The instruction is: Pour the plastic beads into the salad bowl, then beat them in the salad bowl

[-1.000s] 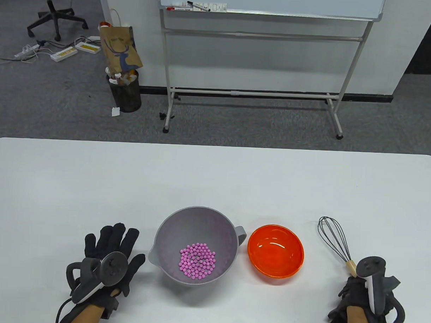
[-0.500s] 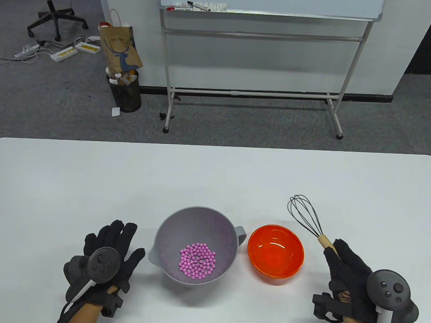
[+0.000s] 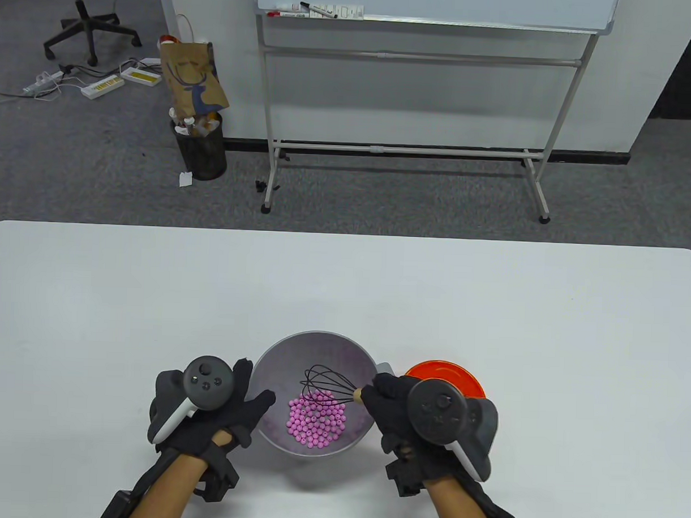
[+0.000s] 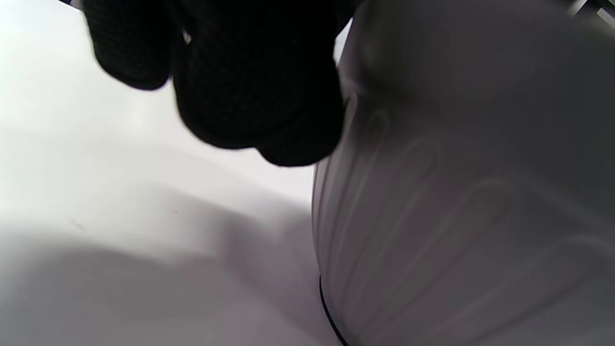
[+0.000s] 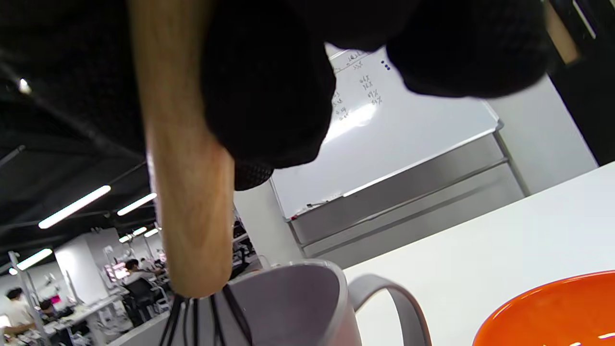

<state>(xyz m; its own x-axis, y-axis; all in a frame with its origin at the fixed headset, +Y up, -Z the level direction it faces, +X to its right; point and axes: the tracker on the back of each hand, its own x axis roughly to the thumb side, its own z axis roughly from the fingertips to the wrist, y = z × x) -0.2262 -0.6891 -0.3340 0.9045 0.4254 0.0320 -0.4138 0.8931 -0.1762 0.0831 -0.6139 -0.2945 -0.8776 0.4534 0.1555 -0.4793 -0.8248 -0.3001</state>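
The grey salad bowl (image 3: 297, 353) stands near the table's front edge with pink beads (image 3: 316, 421) heaped on its bottom. My right hand (image 3: 381, 394) grips the wooden handle of a black wire whisk (image 3: 325, 385); the wires hang inside the bowl just above the beads. The handle (image 5: 187, 192) runs down toward the bowl's rim (image 5: 307, 293) in the right wrist view. My left hand (image 3: 255, 383) holds the bowl's left side, thumb over the rim. Its fingers (image 4: 259, 96) lie curled against the outer wall (image 4: 456, 192).
An empty orange bowl (image 3: 452, 375) sits right of the salad bowl, partly hidden under my right hand's tracker; its rim (image 5: 552, 312) shows in the right wrist view. The white table (image 3: 151, 297) stretches far to the back and sides. A whiteboard stand (image 3: 406, 148) is beyond it.
My right hand carried the whisk left from beside the orange bowl into the salad bowl. My left hand slid right and took hold of the bowl's side.
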